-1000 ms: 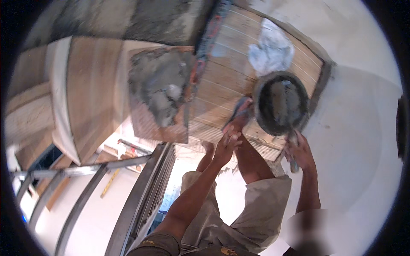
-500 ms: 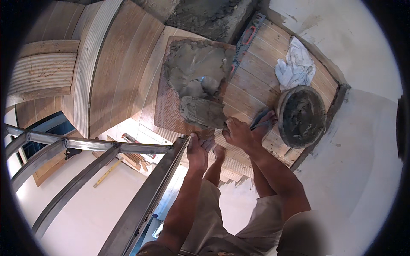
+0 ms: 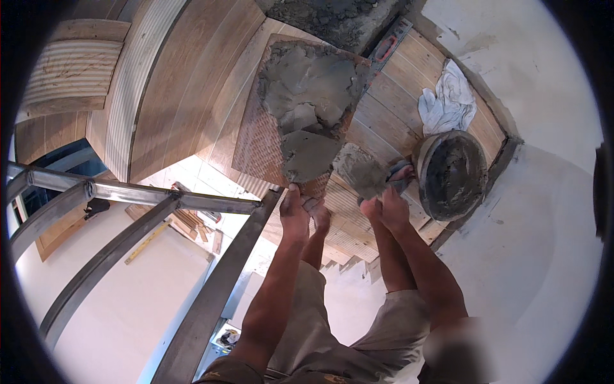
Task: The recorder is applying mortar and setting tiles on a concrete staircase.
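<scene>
My left hand [image 3: 297,214] grips the near corner of a square brownish tile [image 3: 256,153], its ribbed back facing up. Grey mortar [image 3: 310,83] lies thick over the far part of the tile, and a smoothed patch runs down toward the held corner. In my right hand [image 3: 391,208] is a trowel [image 3: 366,171], its flat blade smeared with mortar and held just right of the tile, apart from it. The fingers wrap its handle, which is mostly hidden. Close to the right hand stands a round dark tub [image 3: 451,176] of mortar.
A white cloth [image 3: 448,99] lies beyond the tub on wood-look tiles. A spirit level [image 3: 390,48] rests behind the held tile. To the left are metal railing bars [image 3: 128,237] over a drop to a lower floor, and stacked wood-look planks [image 3: 185,83]. A plastered wall [image 3: 537,211] stands right.
The trowel has come off the mortar and moved right, clear of the tile, leaving a smoothed patch. My left hand stays at the tile's corner. The view has shifted slightly.
</scene>
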Motion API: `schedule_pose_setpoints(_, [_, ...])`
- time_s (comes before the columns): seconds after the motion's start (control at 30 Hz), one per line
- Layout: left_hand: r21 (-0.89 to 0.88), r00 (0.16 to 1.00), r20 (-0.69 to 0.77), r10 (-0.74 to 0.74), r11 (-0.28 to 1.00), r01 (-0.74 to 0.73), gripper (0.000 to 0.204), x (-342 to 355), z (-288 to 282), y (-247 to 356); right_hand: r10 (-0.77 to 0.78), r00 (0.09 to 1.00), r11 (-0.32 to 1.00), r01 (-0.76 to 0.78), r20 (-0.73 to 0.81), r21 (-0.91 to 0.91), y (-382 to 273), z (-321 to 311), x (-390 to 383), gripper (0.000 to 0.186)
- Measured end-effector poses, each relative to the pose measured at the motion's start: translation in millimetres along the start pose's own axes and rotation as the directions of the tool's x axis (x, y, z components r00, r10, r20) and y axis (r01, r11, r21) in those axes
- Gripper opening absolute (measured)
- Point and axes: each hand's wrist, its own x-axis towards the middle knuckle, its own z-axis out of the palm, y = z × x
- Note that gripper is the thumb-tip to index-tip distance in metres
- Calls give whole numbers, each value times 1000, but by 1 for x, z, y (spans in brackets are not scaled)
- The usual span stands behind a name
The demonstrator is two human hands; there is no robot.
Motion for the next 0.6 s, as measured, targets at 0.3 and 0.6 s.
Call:
schedule_pose_setpoints(0.3, [-63, 999, -37, 13, 998, -15, 53, -5, 5, 1, -161, 965, 934, 217, -209, 282, -86, -151, -50, 44])
schedule_pose_setpoints(0.6, [-170, 995, 87, 44, 985, -28, 51, 3, 8, -5, -290, 957, 952, 290, -21, 94, -146, -168, 33, 35])
